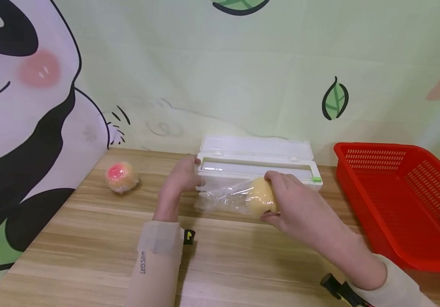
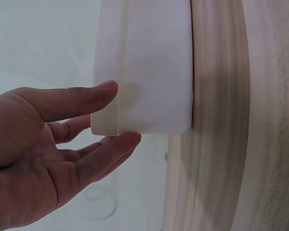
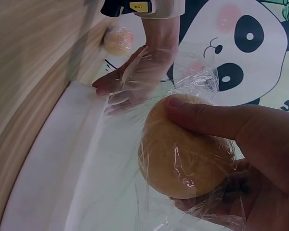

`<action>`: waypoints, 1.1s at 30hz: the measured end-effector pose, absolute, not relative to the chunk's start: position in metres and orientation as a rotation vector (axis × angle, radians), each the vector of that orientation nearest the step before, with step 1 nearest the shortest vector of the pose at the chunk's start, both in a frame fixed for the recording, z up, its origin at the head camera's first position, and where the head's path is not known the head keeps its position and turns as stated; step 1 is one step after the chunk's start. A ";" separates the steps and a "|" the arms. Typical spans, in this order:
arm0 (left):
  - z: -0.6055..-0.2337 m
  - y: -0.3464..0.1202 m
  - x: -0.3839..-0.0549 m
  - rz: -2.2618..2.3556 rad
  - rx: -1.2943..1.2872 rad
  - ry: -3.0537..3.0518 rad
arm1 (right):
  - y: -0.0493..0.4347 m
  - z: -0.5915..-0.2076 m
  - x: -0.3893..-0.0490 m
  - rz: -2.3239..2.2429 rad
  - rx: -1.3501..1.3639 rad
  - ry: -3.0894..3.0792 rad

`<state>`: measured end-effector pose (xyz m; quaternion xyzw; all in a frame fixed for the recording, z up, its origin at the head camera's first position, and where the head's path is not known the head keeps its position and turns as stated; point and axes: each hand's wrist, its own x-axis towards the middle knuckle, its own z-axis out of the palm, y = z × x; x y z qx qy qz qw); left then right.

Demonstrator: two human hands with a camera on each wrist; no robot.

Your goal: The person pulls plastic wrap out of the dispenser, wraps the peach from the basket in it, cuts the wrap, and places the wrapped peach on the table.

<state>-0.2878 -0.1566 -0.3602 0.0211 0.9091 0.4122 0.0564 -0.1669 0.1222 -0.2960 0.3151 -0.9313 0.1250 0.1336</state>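
Note:
My right hand (image 1: 300,209) grips a yellow, rounded fruit (image 1: 260,197), its exact kind unclear, in front of a white plastic-wrap dispenser (image 1: 258,170). Clear plastic wrap (image 1: 221,198) covers the fruit and stretches left from it toward the dispenser's left end. In the right wrist view my thumb presses the near side of the wrapped fruit (image 3: 183,149), fingers behind it. My left hand (image 1: 181,175) holds the dispenser's left end; in the left wrist view the thumb and fingers straddle the corner of the white case (image 2: 154,67). The dispenser's lid (image 1: 256,147) is raised, with a white roll inside.
A wrapped pink-and-yellow fruit (image 1: 121,177) sits at the left of the wooden table (image 1: 89,256). To the right stands a red perforated basket (image 1: 373,221). Behind the table hangs a pale green backdrop (image 1: 243,85) printed with a panda and leaves.

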 end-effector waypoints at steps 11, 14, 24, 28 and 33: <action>-0.362 -0.159 -0.289 1.224 0.106 2.791 | 0.120 -0.322 -0.175 0.453 0.937 -2.787; -0.362 -0.160 -0.290 1.218 0.137 2.802 | 0.120 -0.330 -0.178 0.468 0.939 -2.805; -0.360 -0.157 -0.287 1.249 0.080 2.774 | 0.121 -0.347 -0.189 0.347 0.927 -2.735; -0.360 -0.157 -0.286 1.260 0.082 2.772 | 0.121 -0.353 -0.193 0.328 0.925 -2.729; -0.360 -0.157 -0.286 1.268 0.085 2.756 | 0.121 -0.359 -0.198 0.312 0.920 -2.765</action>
